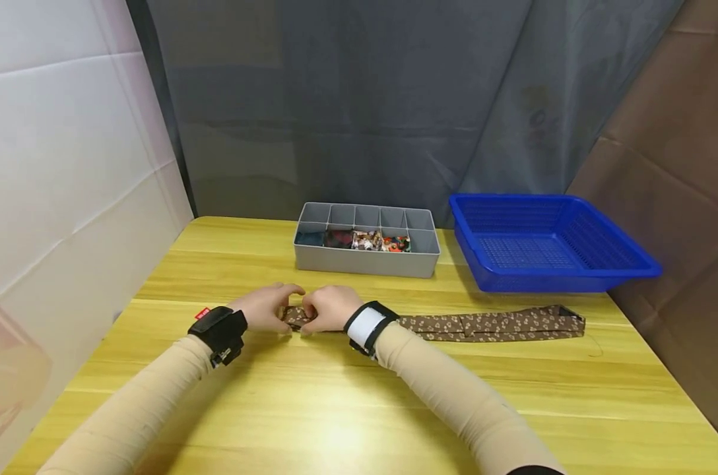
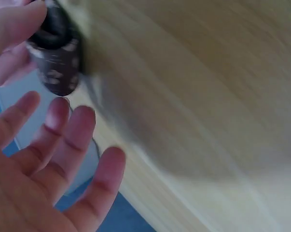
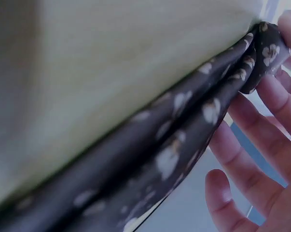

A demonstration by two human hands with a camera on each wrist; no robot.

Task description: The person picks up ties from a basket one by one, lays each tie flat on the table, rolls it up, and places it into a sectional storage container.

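- Brown patterned tie (image 1: 489, 325) lies flat on the wooden table (image 1: 359, 409), in front of the blue basket (image 1: 549, 241); its narrow end is rolled up left of the basket.
- Left hand (image 1: 266, 307) and right hand (image 1: 329, 309) meet at that roll, fingers curled on it.
- Left wrist view is blurry, so the left grip looks loose, fingers partly spread.
- Grey divider box (image 1: 367, 239) w/ small rolled items sits just left of the basket.
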